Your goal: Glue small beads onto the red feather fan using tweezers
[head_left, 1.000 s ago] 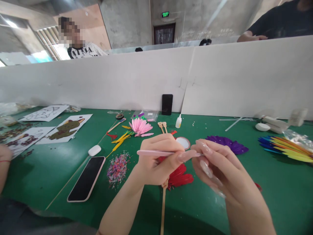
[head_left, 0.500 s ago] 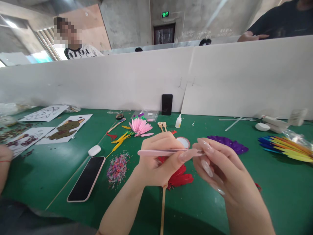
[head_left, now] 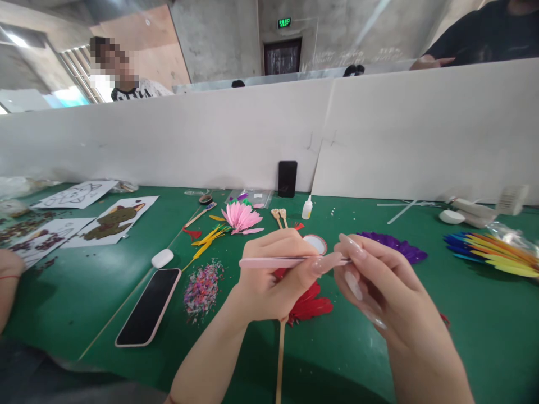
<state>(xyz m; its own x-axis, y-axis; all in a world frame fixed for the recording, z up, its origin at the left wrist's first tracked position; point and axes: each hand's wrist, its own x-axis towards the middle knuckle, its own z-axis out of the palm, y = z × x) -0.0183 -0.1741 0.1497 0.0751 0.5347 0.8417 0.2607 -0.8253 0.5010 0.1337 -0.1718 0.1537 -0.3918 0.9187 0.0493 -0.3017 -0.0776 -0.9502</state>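
Pink tweezers (head_left: 269, 262) lie level in my left hand (head_left: 273, 280), pinched between thumb and fingers, tip pointing right. My right hand (head_left: 383, 275) is closed in a pinch at that tip; whatever its fingers hold is too small or hidden to make out. Below my left hand, red feathers (head_left: 314, 306) fan out on the green table, partly covered by it. A thin wooden stick (head_left: 280, 359) runs from them toward me. Behind the gap between my hands sits a small white round dish (head_left: 315, 243). Purple feathers (head_left: 396, 247) lie beyond my right hand.
Left of my hands are colourful confetti bits (head_left: 202, 289), a phone (head_left: 149, 308) and a white case (head_left: 162, 258). Pink feathers (head_left: 240, 217), a glue bottle (head_left: 307, 208) and a second phone (head_left: 287, 179) stand farther back. Multicoloured feathers (head_left: 492, 252) lie right. A white partition (head_left: 189, 140) spans the back.
Both hands stay nearly in place, with the tweezers shifted very slightly right at the tip. The person beyond the partition has lowered their head a little.
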